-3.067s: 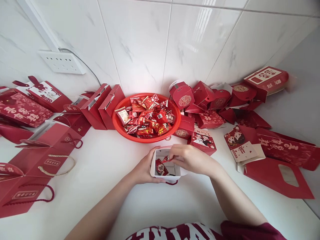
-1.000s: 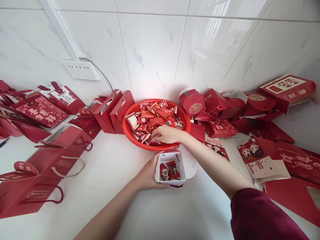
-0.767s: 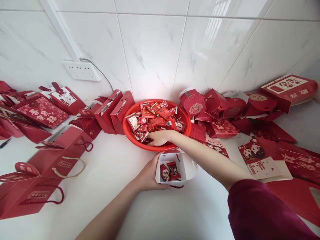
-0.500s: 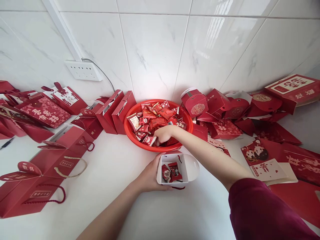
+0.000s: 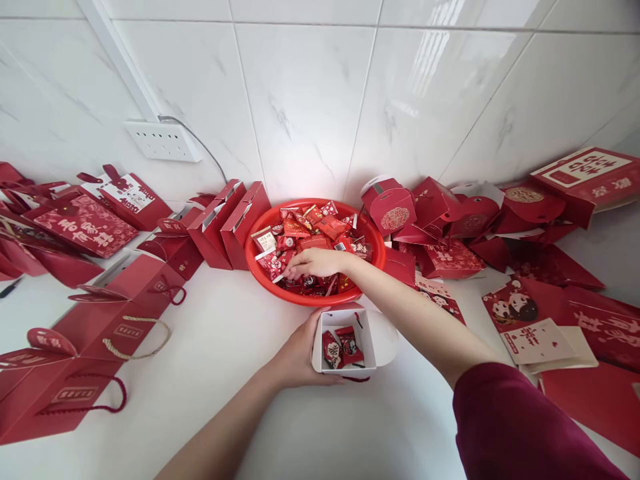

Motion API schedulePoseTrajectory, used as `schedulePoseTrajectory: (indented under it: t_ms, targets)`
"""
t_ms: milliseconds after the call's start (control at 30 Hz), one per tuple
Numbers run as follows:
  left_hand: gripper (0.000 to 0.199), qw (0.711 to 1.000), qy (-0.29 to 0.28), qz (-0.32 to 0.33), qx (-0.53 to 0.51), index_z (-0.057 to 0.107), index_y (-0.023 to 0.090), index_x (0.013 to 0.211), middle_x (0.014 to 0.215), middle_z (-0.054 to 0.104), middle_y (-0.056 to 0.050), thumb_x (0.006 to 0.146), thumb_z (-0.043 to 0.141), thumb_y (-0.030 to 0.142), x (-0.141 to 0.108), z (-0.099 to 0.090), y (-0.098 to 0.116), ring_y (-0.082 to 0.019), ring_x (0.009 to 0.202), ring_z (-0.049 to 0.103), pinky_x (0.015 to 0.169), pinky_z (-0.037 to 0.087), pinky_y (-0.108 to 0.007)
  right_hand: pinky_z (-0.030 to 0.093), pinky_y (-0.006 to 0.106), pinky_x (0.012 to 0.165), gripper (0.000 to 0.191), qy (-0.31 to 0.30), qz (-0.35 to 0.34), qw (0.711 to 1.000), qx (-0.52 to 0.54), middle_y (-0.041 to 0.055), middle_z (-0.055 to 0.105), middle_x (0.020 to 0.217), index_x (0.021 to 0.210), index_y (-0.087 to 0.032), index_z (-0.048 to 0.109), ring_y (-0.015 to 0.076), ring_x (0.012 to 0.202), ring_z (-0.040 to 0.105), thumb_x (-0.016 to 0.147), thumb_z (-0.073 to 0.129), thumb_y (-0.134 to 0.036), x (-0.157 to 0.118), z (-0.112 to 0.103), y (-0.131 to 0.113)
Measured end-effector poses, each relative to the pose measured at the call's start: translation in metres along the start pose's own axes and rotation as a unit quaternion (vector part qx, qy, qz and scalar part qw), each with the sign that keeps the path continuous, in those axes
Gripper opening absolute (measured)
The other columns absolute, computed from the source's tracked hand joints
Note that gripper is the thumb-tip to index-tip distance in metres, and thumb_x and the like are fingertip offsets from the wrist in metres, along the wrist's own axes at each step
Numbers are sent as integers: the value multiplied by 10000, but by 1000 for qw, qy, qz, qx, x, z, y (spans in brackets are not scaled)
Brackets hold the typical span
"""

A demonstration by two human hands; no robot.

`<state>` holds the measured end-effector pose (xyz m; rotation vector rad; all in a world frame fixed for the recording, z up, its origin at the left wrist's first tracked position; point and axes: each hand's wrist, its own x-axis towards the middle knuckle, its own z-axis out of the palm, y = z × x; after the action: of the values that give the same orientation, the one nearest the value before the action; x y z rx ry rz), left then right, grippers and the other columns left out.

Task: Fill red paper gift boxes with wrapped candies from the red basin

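Observation:
My left hand [image 5: 300, 350] is wrapped round the left side of a small box [image 5: 370, 340], white inside, its top open towards me. Inside lie red wrapped candies [image 5: 342, 347]. Just behind the box stands a red oval basin [image 5: 255, 275] full of red and white wrapped sweets [image 5: 313, 227]. My right hand [image 5: 313, 264] is over the front left of the basin, its fingertips pinched at the edge of a red and white packet [image 5: 271, 264].
Red gift boxes with cord handles [image 5: 120, 327] stand at the left. More red boxes [image 5: 473, 217] are heaped at the right, beside flat red bags and cards [image 5: 540, 340]. A white socket strip [image 5: 163, 141] is on the tiled wall behind.
My right hand has moved left within the basin and come up a little from among the sweets. A packet near its fingers has shifted left. My left hand still holds the box.

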<state>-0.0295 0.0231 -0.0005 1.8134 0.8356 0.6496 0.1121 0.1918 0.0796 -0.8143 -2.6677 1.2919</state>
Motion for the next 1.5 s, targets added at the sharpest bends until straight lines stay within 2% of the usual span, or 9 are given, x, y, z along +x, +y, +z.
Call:
schedulePoseTrajectory:
  t_ms: [133, 400, 633, 767, 900, 1000, 1133, 1333, 1500]
  targets:
    - [1203, 1000, 2, 0, 4, 198, 259, 1503, 1483, 438, -165, 558, 929, 393, 1, 0, 1, -378, 1333, 472, 1087, 414, -496, 478, 289, 906, 266, -8, 41, 997, -66, 91, 715, 1173, 1107, -160, 694, 214, 1034, 668, 870, 578, -123, 2, 11, 1]
    - [1209, 999, 0, -1, -35, 202, 265, 1516, 1495, 437, -165, 555, 928, 372, 2, 0, 4, -383, 1351, 466, 1114, 391, -523, 507, 297, 613, 518, -39, 119, 987, -98, 153, 696, 1136, 1230, -162, 569, 261, 845, 686, 777, 706, -373, 15, 18, -2]
    - [1202, 1000, 7, -4, -8, 225, 257, 1508, 1502, 422, -165, 544, 928, 405, 2, 0, 3, -388, 1352, 457, 1115, 400, -531, 481, 236, 623, 544, -105, 96, 989, -49, 26, 696, 1056, 1238, -275, 605, 196, 829, 671, 705, 708, -233, 22, 15, 5]
    - [1200, 1000, 8, 0, 10, 210, 266, 1508, 1496, 430, -156, 554, 925, 405, 2, 0, 2, -378, 1339, 471, 1109, 407, -518, 458, 225, 601, 484, -133, 88, 987, 2, 11, 680, 949, 1117, -229, 650, 172, 761, 639, 644, 682, -126, 22, 14, 8]
    - [1194, 1000, 7, -2, 6, 220, 260, 1509, 1485, 441, -158, 557, 921, 423, 1, 0, 1, -386, 1336, 471, 1102, 409, -523, 463, 205, 599, 334, -160, 45, 981, 94, -33, 649, 826, 1015, -202, 641, 121, 680, 600, 689, 679, -142, 18, 5, 8]
    - [1219, 1000, 9, 5, 8, 214, 262, 1518, 1489, 434, -164, 543, 928, 422, 0, 1, -1, -395, 1337, 467, 1103, 402, -528, 511, 204, 708, 220, -150, 10, 974, 172, -27, 659, 921, 989, -204, 600, 109, 782, 640, 792, 675, -266, 11, -1, 7]
    - [1232, 1000, 11, 11, 16, 191, 277, 1520, 1488, 437, -156, 544, 929, 427, 0, 1, -5, -387, 1334, 471, 1097, 404, -514, 551, 258, 784, 259, -125, -12, 960, 250, -5, 648, 951, 923, -196, 554, 112, 782, 673, 804, 713, -361, 6, -3, 8]
    - [1230, 1000, 7, 6, 15, 188, 270, 1516, 1487, 439, -157, 546, 930, 417, 0, 1, -3, -381, 1336, 470, 1100, 399, -492, 510, 211, 617, 107, -63, -53, 950, 302, -46, 560, 727, 792, -180, 541, 94, 608, 582, 721, 621, -182, 2, -7, 1]
    - [1230, 1000, 5, -3, 5, 193, 260, 1514, 1484, 439, -164, 543, 929, 425, 0, 1, -2, -384, 1336, 466, 1101, 396, -503, 355, 196, 459, 69, 21, -65, 951, 302, -64, 412, 566, 687, -184, 501, 85, 467, 388, 625, 505, -155, -1, -9, -3]
